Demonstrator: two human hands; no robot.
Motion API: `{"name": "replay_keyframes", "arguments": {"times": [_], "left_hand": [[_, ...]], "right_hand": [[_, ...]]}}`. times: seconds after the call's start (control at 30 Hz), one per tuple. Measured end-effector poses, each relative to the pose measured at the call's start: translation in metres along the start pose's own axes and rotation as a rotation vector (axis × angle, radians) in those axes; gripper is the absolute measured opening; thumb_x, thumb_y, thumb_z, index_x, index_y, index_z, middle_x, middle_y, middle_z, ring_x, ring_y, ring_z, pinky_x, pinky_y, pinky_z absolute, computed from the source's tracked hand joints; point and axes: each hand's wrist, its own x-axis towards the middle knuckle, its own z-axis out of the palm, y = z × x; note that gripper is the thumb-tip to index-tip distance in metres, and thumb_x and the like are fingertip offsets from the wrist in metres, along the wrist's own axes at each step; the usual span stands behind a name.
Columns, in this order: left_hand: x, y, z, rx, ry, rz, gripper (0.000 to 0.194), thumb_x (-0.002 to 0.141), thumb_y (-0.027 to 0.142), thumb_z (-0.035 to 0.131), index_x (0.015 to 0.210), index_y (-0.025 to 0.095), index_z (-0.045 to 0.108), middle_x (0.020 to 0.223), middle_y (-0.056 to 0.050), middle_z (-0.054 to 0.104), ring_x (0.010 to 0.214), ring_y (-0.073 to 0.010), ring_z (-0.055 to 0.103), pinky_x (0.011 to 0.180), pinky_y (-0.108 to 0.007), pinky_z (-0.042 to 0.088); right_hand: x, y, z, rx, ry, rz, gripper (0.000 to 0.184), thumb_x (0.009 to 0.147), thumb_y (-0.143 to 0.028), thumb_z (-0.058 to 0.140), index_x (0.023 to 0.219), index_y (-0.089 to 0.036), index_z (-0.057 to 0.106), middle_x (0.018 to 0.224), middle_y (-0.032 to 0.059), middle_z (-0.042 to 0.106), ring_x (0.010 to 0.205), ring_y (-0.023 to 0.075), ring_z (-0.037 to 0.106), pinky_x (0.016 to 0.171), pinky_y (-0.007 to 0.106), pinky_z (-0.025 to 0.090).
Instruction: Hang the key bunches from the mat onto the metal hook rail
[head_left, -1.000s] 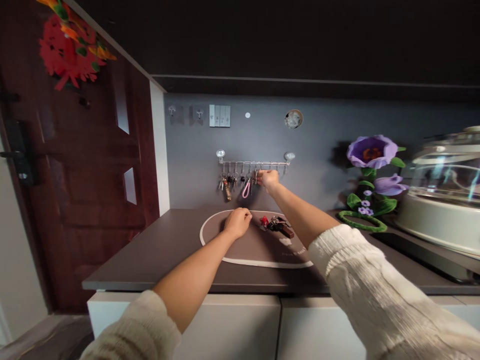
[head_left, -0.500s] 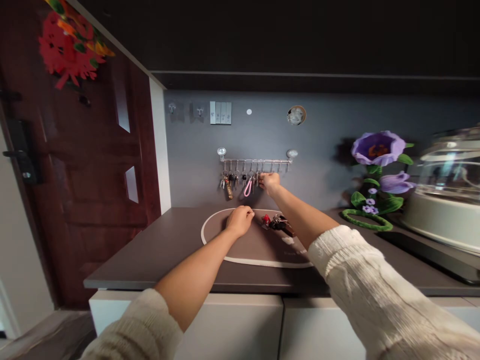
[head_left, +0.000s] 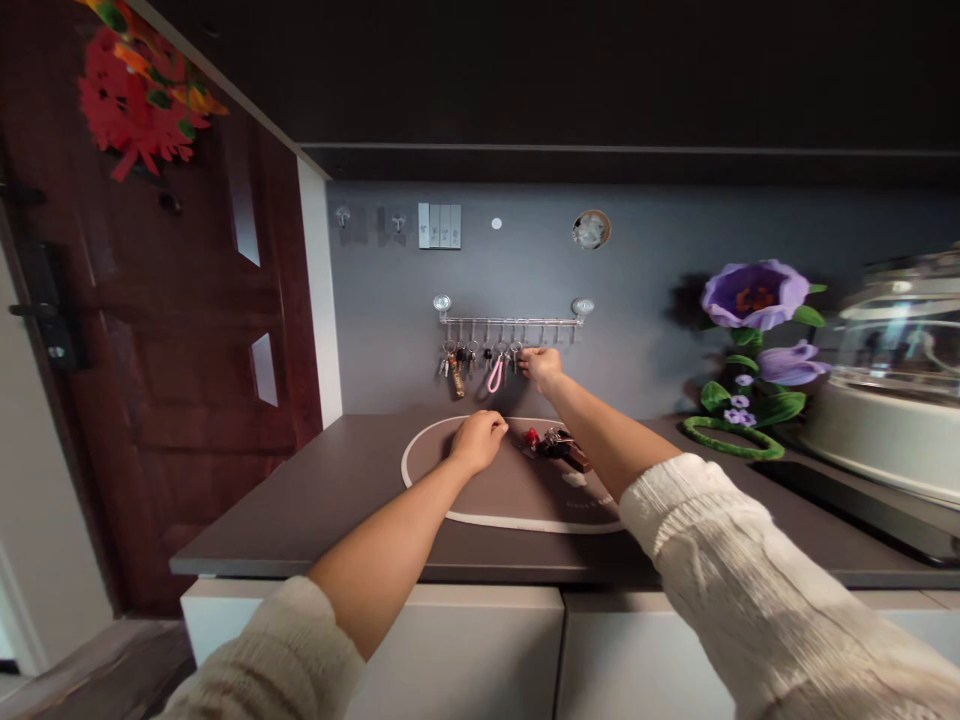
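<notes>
On the wall, my right hand (head_left: 541, 368) is at the clear hook rack (head_left: 491, 322), its fingers pinched on a ring of keys (head_left: 516, 354) that hangs there. Further left along the rack hang a pink strap loop (head_left: 495, 376), a brown key fob (head_left: 457, 380) and several other keys. My left hand (head_left: 478, 442) is over the brown oval mat (head_left: 495, 505), fingers curled in; what they hold, if anything, is hidden. To its right, a bunch of keys with dark fobs (head_left: 559, 445) and a small red charm (head_left: 531, 438) lies on the mat.
A purple fabric flower (head_left: 756, 297) with a green ring base stands at the right, beside a clear-domed white appliance (head_left: 889, 425). Above hangs a dark cabinet (head_left: 600, 80). A dark red door (head_left: 195, 300) is at the left. The counter's front edge (head_left: 360, 570) runs below my arms.
Both hands stay almost where they were. My right hand remains at the keys on the rack; the view shifts only slightly.
</notes>
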Motion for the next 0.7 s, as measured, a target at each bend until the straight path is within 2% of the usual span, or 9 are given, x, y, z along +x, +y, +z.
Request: {"name": "replay_keyframes", "arguments": {"times": [0.13, 0.33, 0.7], "left_hand": [[0.0, -0.002, 0.0, -0.026, 0.014, 0.015, 0.019, 0.079, 0.023, 0.046, 0.078, 0.017, 0.063, 0.08, -0.005, 0.063, 0.075, -0.0143, 0.055, 0.07, -0.025, 0.04], [-0.002, 0.0, -0.004, -0.018, 0.019, 0.047, 0.017, 0.078, 0.022, 0.047, 0.078, 0.017, 0.064, 0.079, -0.004, 0.063, 0.075, -0.0148, 0.054, 0.07, -0.025, 0.04], [-0.008, 0.004, -0.01, -0.014, -0.021, 0.084, 0.016, 0.076, 0.021, 0.047, 0.076, 0.017, 0.063, 0.074, -0.003, 0.061, 0.072, -0.0144, 0.052, 0.068, -0.025, 0.039]], "right_hand": [[-0.005, -0.004, -0.004, 0.034, 0.033, 0.055, 0.011, 0.07, -0.009, 0.048, 0.061, -0.013, 0.051, 0.053, -0.0012, 0.052, 0.045, 0.0052, 0.047, 0.045, 0.016, 0.038], [-0.017, -0.009, -0.015, 0.052, 0.024, 0.075, 0.011, 0.071, -0.009, 0.049, 0.06, -0.014, 0.052, 0.05, -0.0038, 0.047, 0.045, 0.0045, 0.04, 0.046, 0.017, 0.035], [-0.05, -0.008, -0.045, 0.092, -0.106, 0.072, 0.008, 0.073, -0.018, 0.054, 0.068, -0.013, 0.056, 0.065, 0.0013, 0.06, 0.051, 0.0041, 0.045, 0.055, 0.018, 0.038]]}}
